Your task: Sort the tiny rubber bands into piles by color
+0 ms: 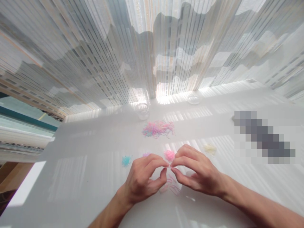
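My left hand and my right hand meet fingertip to fingertip over the white table. Each pinches an end of a thin pink rubber band, mostly covered by the fingers. Beneath them lie a few loose pale pink bands, looking like long narrow loops. Just beyond the fingertips sits a small bright pink pile. A teal pile is left of my left hand, and a purple pile is partly hidden behind it. Past my right hand is a pale yellow pile.
Farther back on the white table lies a larger heap of mixed pink, purple and teal bands. Two clear round containers stand near the curtain. At right, a dark elongated object is blurred into blocks.
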Demonstrator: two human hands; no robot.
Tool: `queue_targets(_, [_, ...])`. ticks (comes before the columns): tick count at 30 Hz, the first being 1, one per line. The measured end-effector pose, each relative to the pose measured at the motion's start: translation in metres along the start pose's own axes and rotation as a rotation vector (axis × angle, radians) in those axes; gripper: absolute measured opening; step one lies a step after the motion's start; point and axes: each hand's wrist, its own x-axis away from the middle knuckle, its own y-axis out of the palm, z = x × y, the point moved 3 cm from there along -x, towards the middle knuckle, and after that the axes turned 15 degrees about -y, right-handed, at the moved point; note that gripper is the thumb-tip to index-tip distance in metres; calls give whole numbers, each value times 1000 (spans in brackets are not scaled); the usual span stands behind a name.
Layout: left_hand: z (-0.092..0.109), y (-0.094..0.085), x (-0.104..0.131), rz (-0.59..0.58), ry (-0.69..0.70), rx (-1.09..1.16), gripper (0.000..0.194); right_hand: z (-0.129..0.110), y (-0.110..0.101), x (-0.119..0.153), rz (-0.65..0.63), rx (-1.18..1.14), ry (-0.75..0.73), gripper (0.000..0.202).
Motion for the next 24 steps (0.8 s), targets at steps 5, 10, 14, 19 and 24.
queue_targets(5, [1, -2, 1, -2, -31, 30, 28, 0, -1, 0, -1, 34, -19, 10])
queue_targets(10, [-1, -5, -1, -110, -53, 65, 25, 1, 0, 1, 0, 59, -37, 11])
queue_targets(14, [-10, -16, -3, -196, -148, 61, 22, -1, 3, 2, -8, 37, -54, 11])
queue_targets(19, [-36, -45, -1, -201, -395, -200, 10, 0, 4, 2, -13, 24, -54, 15])
queue_targets(24, [-55, -62, 0, -237, -573, -417, 7, 0, 5, 2, -49, 38, -58, 15])
